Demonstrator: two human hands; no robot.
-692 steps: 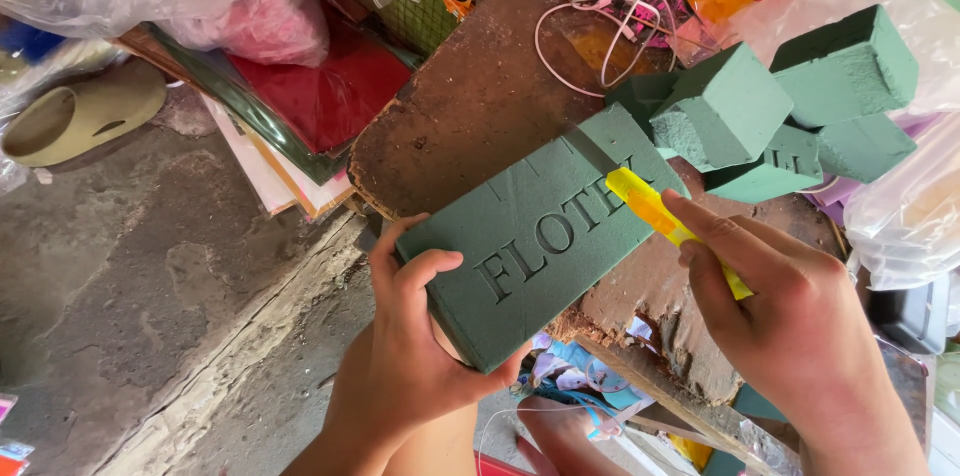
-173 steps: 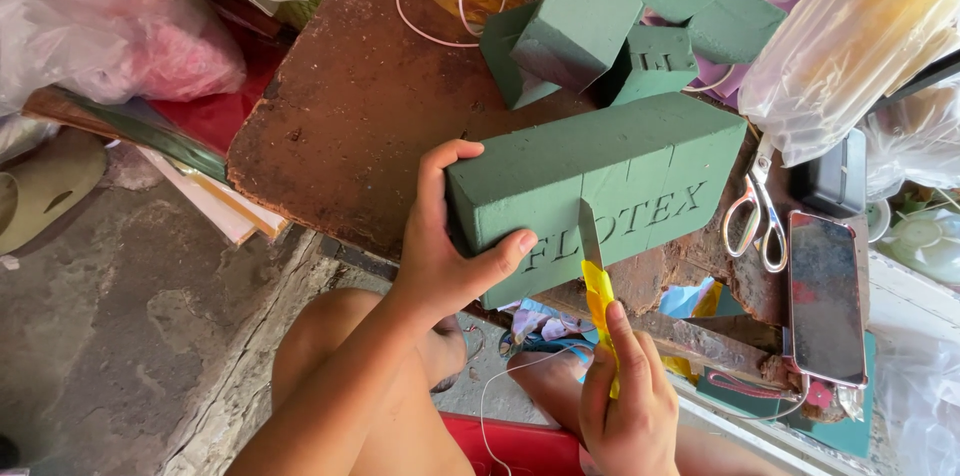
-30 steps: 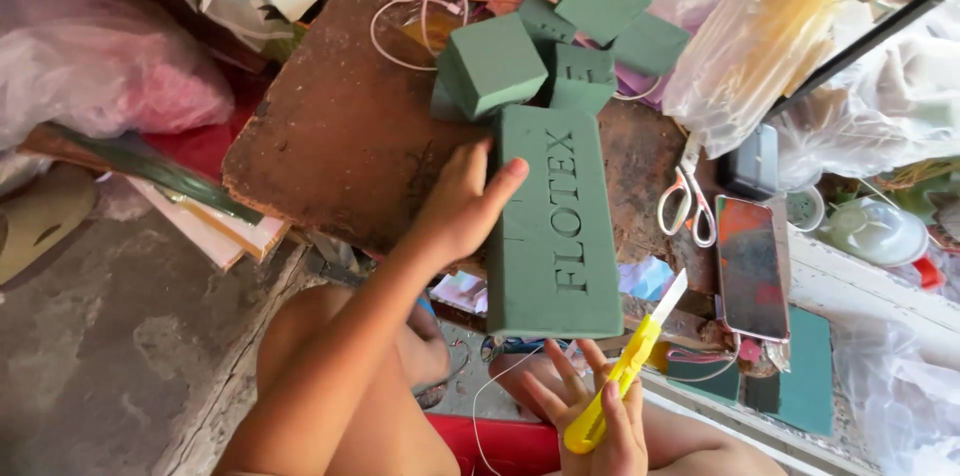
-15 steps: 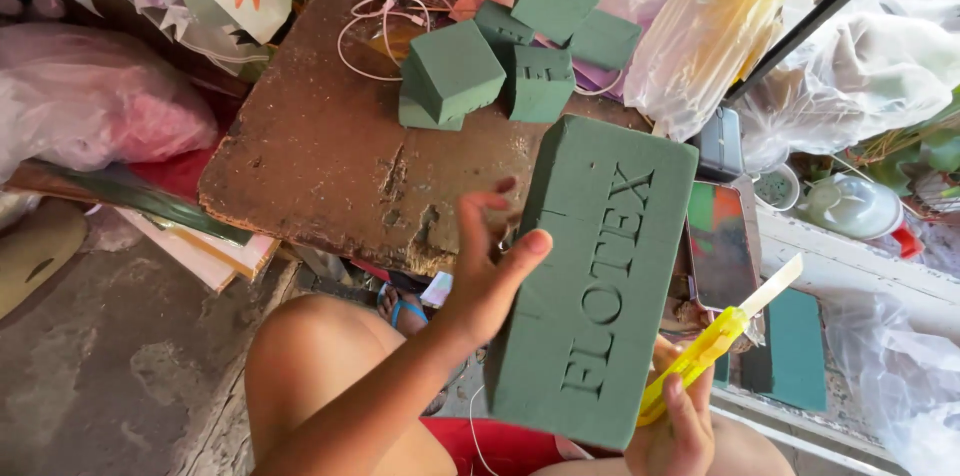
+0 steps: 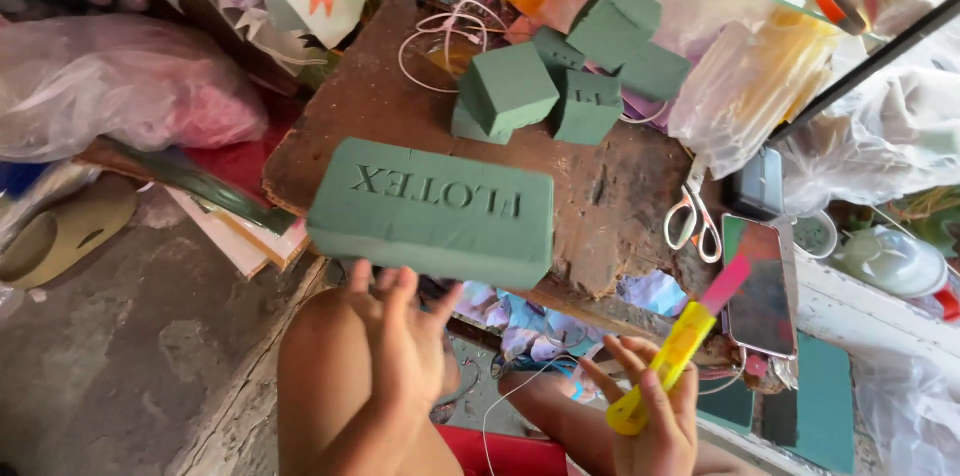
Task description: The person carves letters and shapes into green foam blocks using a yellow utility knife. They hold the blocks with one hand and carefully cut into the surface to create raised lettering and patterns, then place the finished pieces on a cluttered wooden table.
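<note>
One green foam brick (image 5: 432, 211) is laid flat at the worktop's (image 5: 380, 106) near edge, overhanging it a little.
The left hand (image 5: 405, 346) is held just below the brick, fingers (image 5: 392, 288) spread and tipped toward its near face; contact cannot be told. A yellow knife (image 5: 678, 348) is pinched in the right hand (image 5: 650, 416) off the near right corner. Smaller foam blocks (image 5: 560, 76) are piled at the far edge; scissors (image 5: 690, 216) lie at the right edge.

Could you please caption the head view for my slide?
Left hand under a green foam brick; right hand holds a yellow knife.
</note>
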